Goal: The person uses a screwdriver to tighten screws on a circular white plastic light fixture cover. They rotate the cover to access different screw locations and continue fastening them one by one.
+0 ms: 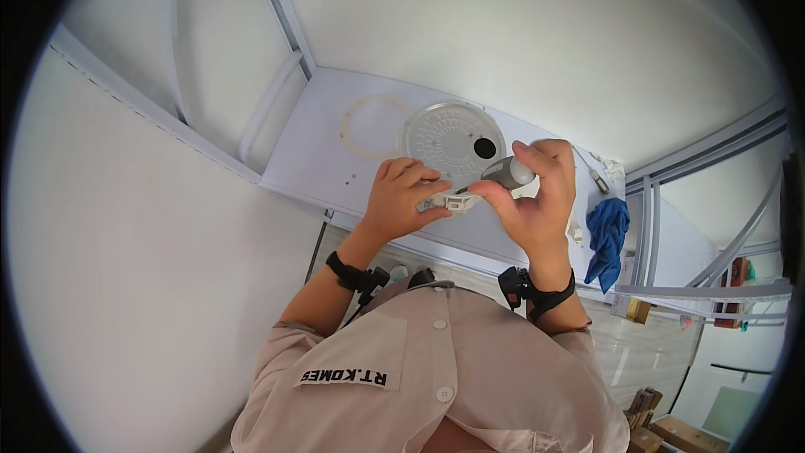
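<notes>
My left hand (405, 199) pinches a small white plastic part (458, 204) above the near side of the table. Closed around a short, thick grey handle with a pale rounded end, my right hand (543, 200) holds what looks like a screwdriver (503, 174). Its dark tip points down toward the white part; whether it touches cannot be made out. Just beyond both hands lies a round white metal plate (440, 130) with a ringed pattern and a black round spot. A thin cream ring (345, 136) lies to the left of the plate.
The white table (314, 122) stands against a pale wall. Small dark bits (350, 178) lie at its left. To the right are a grey cutter-like tool (599, 181), a small white piece (577, 233) and a blue cloth (607, 235) over the edge. Cardboard boxes (683, 434) stand on the floor.
</notes>
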{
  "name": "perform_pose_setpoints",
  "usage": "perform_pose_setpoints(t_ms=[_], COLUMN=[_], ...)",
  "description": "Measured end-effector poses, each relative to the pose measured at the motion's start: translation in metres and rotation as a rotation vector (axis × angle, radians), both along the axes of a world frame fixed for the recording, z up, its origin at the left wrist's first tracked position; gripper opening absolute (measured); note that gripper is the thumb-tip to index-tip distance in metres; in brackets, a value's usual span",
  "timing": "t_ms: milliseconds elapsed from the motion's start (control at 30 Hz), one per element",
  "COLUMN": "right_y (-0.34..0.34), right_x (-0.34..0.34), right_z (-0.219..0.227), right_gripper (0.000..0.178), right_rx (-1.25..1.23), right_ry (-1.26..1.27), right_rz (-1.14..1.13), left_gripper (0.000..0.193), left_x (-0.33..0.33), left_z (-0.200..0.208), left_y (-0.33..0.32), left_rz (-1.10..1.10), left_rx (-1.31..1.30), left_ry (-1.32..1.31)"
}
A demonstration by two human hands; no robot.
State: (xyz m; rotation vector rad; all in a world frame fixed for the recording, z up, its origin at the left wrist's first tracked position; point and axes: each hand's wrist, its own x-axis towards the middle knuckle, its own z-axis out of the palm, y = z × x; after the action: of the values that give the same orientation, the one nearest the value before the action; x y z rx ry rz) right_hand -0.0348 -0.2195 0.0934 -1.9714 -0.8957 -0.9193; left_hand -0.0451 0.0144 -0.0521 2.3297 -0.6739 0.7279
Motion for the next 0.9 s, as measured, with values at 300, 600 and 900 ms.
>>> perform_pose_setpoints(t_ms=[300,600,900], right_y=[0.003,-0.002,-0.009], right_x=[-0.004,0.003,0.011], right_z=[0.020,0.009,0.000], right_gripper=[0.056,0.050,0.054], right_rx=[-0.012,0.040,0.053], right_ry=[0.201,0.115,0.141], right_rz=[0.275,0.077,0.176], left_gripper=[0.045,0.046,0.046], left_x=[-0.001,0.007,0.008], left_z=[-0.001,-0.007,-0.004], left_y=[-0.003,-0.006,-0.008], left_rz=[0.032,-0.022,-0.034], left_rx=[-0.007,-0.089,-0.114], left_ry=[-0.010,0.020,0.000])
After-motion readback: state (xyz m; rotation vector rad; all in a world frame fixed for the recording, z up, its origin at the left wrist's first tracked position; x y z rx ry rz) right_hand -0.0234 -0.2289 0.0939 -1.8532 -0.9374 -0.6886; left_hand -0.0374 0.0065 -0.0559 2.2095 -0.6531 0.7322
